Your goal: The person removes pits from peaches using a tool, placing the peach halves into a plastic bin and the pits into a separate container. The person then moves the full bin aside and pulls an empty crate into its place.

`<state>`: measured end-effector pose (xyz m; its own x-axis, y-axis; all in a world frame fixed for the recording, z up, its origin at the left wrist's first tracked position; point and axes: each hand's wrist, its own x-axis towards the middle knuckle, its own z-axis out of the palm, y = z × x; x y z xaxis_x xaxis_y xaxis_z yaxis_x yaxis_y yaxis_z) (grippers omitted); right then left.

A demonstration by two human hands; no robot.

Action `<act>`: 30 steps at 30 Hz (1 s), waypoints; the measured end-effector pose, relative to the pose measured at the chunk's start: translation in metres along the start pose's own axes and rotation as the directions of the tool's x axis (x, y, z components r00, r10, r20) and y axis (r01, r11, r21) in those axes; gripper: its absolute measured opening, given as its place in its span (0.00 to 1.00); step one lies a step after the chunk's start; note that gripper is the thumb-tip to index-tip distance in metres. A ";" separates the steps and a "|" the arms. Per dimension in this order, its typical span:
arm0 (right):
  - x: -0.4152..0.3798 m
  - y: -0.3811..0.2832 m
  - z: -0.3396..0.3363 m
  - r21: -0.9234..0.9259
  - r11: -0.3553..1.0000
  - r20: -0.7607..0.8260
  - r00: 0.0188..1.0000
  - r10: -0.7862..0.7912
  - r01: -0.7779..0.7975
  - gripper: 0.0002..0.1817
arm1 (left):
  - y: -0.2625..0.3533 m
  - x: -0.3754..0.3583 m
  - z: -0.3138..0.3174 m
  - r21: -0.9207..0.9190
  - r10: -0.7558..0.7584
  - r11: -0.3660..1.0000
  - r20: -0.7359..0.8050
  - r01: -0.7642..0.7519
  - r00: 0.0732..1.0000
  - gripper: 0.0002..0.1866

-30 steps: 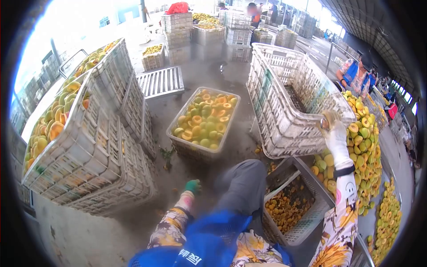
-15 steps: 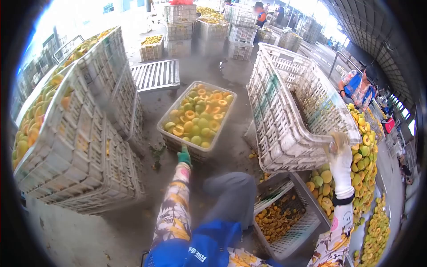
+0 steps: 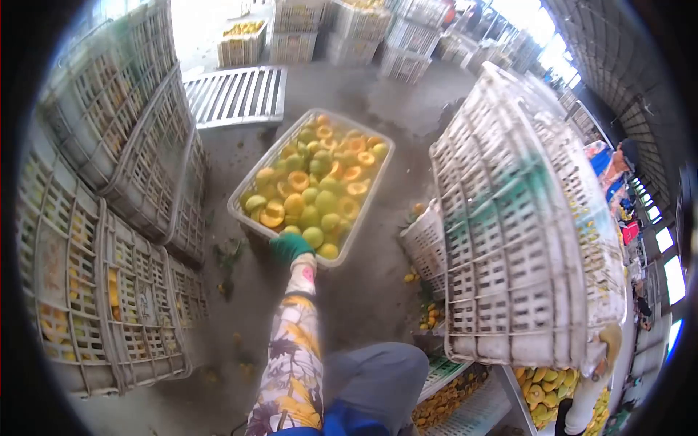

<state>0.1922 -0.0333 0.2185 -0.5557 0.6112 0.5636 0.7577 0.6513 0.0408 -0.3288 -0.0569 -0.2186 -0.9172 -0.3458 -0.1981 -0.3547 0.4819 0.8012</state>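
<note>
A plastic crate [image 3: 256, 231] full of green and orange halved stone fruit [image 3: 313, 190] sits ahead of me on the floor. My left hand [image 3: 292, 247], in a green glove, is closed on its near rim. To my right, a large white slatted crate [image 3: 502, 240] is tipped on its side, its bottom toward me and its opening turned away. My right hand [image 3: 602, 356], in a pale glove, grips its near right corner; the fingers are partly hidden. Below that crate lies a heap of halved fruit [image 3: 545, 392].
Stacked crates of fruit [image 3: 138, 145] stand close on my left. A slatted metal platform [image 3: 236, 98] lies beyond. More crates [image 3: 294, 33] stand at the back. A crate of dark fruit scraps [image 3: 454, 400] is by my knee. A person [image 3: 614, 171] is at the far right.
The large crate in my right hand has tipped over toward the right, from opening upward onto its side. My left hand has closed on the fruit crate's rim, and that crate appears nearer.
</note>
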 end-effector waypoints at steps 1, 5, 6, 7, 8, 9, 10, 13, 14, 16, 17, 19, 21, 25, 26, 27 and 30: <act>0.003 -0.011 0.000 0.010 1.000 0.005 1.000 0.020 -0.020 0.18 | -0.011 0.008 0.014 0.133 0.028 0.991 0.028 -0.032 0.999 0.14; 0.011 -0.035 -0.002 0.028 0.995 -0.003 0.996 0.094 -0.093 0.15 | 0.002 0.023 0.002 0.338 0.109 0.931 0.099 -0.136 0.989 0.14; 0.007 -0.030 -0.005 0.043 0.995 0.013 0.996 0.086 -0.087 0.16 | -0.001 0.037 0.006 0.389 0.129 0.902 0.175 -0.188 0.976 0.15; 0.002 -0.025 -0.007 0.059 0.995 0.029 0.996 0.079 -0.081 0.17 | -0.009 0.060 0.019 0.413 0.142 0.880 0.245 -0.236 0.959 0.16; 0.003 -0.020 -0.006 0.081 0.994 0.034 0.997 0.071 -0.074 0.17 | -0.013 0.082 0.029 0.392 0.140 0.891 0.245 -0.230 0.959 0.16; 0.007 -0.030 -0.007 0.056 0.997 0.035 0.998 0.046 -0.048 0.19 | -0.014 0.099 0.036 0.365 0.117 0.911 0.221 -0.193 0.968 0.17; 0.009 -0.036 -0.006 0.047 0.997 0.045 0.997 0.058 -0.060 0.19 | -0.013 0.107 0.031 0.137 0.003 0.991 0.034 -0.008 0.999 0.17; 0.020 -0.039 0.005 0.031 0.997 0.056 0.996 0.070 -0.072 0.20 | -0.001 0.159 0.034 0.390 0.169 0.890 0.197 -0.236 0.966 0.15; 0.024 -0.039 0.010 0.022 0.996 0.058 0.995 0.079 -0.081 0.20 | -0.015 0.195 0.054 0.553 0.333 0.702 0.302 -0.449 0.893 0.13; 0.030 -0.041 0.018 0.004 0.995 0.065 0.993 0.095 -0.096 0.20 | 0.030 0.218 0.042 0.583 0.304 0.694 0.294 -0.422 0.906 0.12; 0.034 -0.043 0.023 -0.010 0.994 0.070 0.992 0.106 -0.106 0.21 | 0.036 0.243 0.046 0.687 0.480 0.394 0.413 -0.611 0.774 0.10; 0.043 -0.048 0.034 -0.029 0.991 0.079 0.988 0.130 -0.129 0.21 | 0.048 0.303 0.070 0.671 0.611 0.171 0.502 -0.721 0.612 0.09; 0.054 -0.056 0.045 -0.052 0.989 0.085 0.986 0.141 -0.137 0.21 | 0.060 0.361 0.095 0.638 0.653 0.039 0.566 -0.769 0.503 0.10; 0.067 -0.064 0.055 -0.090 0.983 0.092 0.981 0.170 -0.162 0.22 | 0.076 0.417 0.123 0.525 0.702 0.252 0.479 -0.813 0.527 0.13; 0.067 -0.063 0.054 -0.097 0.982 0.089 0.981 0.170 -0.161 0.22 | 0.072 0.432 0.135 0.448 0.689 0.428 0.401 -0.785 0.604 0.13; 0.067 -0.063 0.052 -0.099 0.982 0.086 0.982 0.169 -0.161 0.22 | 0.080 0.414 0.126 0.419 0.643 0.524 0.376 -0.741 0.667 0.13; 0.057 -0.057 0.039 -0.088 0.981 0.068 0.982 0.178 -0.172 0.23 | 0.111 0.336 0.071 0.224 0.464 0.824 0.260 -0.521 0.847 0.24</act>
<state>0.1044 -0.0179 0.2159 -0.4340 0.7462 0.5048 0.8688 0.4949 0.0156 -0.6896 -0.0626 -0.2358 -0.9885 0.1399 0.0579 0.1445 0.7572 0.6370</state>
